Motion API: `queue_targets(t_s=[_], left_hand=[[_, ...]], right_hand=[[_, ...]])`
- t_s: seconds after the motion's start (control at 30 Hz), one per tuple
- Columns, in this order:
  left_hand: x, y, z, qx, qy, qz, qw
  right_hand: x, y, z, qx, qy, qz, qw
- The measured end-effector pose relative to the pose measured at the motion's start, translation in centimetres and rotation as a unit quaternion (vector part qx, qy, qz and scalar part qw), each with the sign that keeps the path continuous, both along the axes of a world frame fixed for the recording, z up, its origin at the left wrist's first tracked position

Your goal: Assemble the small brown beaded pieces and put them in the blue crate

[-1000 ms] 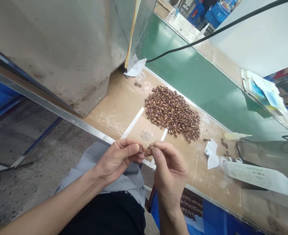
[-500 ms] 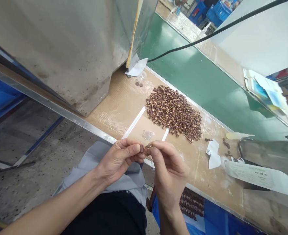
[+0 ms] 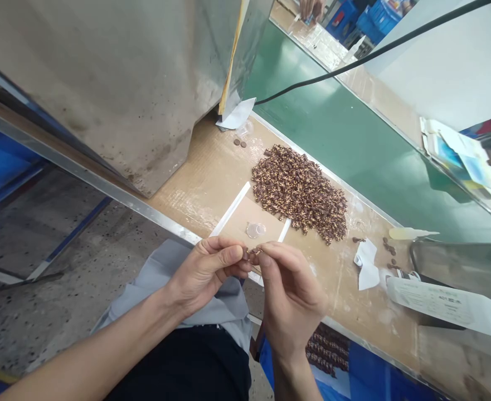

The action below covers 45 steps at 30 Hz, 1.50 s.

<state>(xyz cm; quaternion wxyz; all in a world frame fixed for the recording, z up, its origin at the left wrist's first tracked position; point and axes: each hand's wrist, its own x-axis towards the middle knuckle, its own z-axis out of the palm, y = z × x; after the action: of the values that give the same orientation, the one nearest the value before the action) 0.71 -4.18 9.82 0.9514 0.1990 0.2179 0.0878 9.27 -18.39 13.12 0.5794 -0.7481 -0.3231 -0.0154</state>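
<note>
My left hand [image 3: 212, 267] pinches a small brown piece [image 3: 246, 254] between thumb and forefinger. Facing it, my right hand [image 3: 289, 284] is closed at the fingertips on a tiny brown-and-gold part [image 3: 256, 253] that meets the brown piece. Fingers cover most of both, so their exact kind is unclear. Just beyond my fingertips, a small round clear disc [image 3: 256, 230] lies on the cardboard-covered bench [image 3: 195, 192] between white tape strips. Farther back is a big pile of small brown-and-gold parts [image 3: 299, 192].
Two brown discs [image 3: 239, 143] lie near a metal housing [image 3: 136, 83]. On the right are a white bottle [image 3: 446, 303], a crumpled white paper [image 3: 366, 264] and a pale dropper bottle [image 3: 410, 233]. Below the bench, a blue crate [image 3: 368, 362] holds rows of brown parts. Another person's hands [image 3: 311, 8] show far back.
My fingertips have shifted slightly and the brown piece in my left hand is turned or more covered. The whole view has moved a little. Another person's hands have come into sight at the top.
</note>
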Motion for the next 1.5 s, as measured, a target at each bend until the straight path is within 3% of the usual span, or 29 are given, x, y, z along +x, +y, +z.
queue_targets(t_s=[0.27,0.6,1.27,1.5], left_hand=[[0.1,-0.8,0.9,-0.027,0.03,0.03,0.999],[-0.1,-1.0,1.4,-0.01,0.042,0.048,0.998],[-0.5,-0.3,2.9,0.07,0.074,0.049,0.994],[-0.3,-0.5,3.2,0.074,0.092,0.059,0.991]], right_hand=[[-0.5,0.3,-0.9,0.014,-0.129,-0.036,0.991],[-0.5,-0.1,-1.2,0.021,-0.081,-0.027,0.996],[-0.2,0.0,-0.5,-0.001,-0.168,-0.021,0.986],[-0.4,0.1,-1.2,0.02,-0.166,-0.021,0.986]])
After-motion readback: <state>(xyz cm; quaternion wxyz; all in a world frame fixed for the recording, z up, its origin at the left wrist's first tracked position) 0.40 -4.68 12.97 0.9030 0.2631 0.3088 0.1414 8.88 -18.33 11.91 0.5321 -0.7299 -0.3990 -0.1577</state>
